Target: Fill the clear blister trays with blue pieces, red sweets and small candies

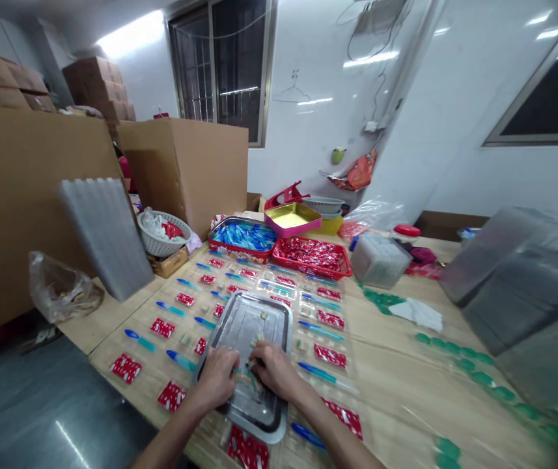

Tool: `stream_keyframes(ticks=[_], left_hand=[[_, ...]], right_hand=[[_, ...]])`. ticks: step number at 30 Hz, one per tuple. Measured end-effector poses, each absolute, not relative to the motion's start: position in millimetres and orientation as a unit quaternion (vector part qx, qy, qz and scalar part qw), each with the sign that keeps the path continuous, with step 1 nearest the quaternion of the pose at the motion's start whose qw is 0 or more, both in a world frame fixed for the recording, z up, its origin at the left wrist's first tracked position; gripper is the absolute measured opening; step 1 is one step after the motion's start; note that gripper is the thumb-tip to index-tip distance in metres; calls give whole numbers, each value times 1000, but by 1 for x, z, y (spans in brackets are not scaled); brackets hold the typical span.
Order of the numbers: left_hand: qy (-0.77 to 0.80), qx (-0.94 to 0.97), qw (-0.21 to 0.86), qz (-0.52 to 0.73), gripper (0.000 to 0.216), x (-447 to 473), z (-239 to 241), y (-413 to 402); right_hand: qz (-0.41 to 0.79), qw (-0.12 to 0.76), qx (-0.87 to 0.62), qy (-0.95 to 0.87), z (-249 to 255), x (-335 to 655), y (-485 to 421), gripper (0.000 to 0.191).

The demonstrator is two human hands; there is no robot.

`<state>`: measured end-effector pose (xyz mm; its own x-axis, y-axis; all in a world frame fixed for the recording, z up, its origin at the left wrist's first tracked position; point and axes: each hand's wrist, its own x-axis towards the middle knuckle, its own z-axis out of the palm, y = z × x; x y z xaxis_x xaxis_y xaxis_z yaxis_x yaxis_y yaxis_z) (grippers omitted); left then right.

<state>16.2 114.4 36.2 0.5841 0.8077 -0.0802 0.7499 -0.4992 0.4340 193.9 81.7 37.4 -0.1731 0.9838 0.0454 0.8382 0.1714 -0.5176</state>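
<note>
Metal tray (247, 319) parked over rows of red packets (248, 449), likely so small pieces (264, 315) sit within reach.
Left hand (219, 376), right hand (273, 369) both over its near half, fingers curled; can't tell if clamped.

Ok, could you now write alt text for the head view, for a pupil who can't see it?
A person's left hand and right hand handle small green-and-tan pieces on a rectangular metal tray. Around it on a wooden table, rows of clear blister trays hold red-and-white packets and blue plastic tools; behind stands a red basket of packets.
</note>
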Motion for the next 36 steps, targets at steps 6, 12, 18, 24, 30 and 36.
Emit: stream_keyframes(ticks=[6,12,18,24,30,36], left_hand=[[441,856,220,158,15,13,39,111],[425,863,211,174,27,19,29,123],[450,854,225,128,32,21,17,128],[471,847,224,101,23,25,33,132],[466,854,220,76,18,29,44,136],[479,849,212,70,15,30,46,137]], right_hand=[[217,253,-641,-692,34,186,87,19],[240,268,-625,-693,36,179,101,22],[235,251,-617,-708,36,181,100,25],[258,266,-622,-690,42,182,102,21],[260,296,-594,-701,36,183,102,26],[240,296,-620,-686,30,183,99,25]])
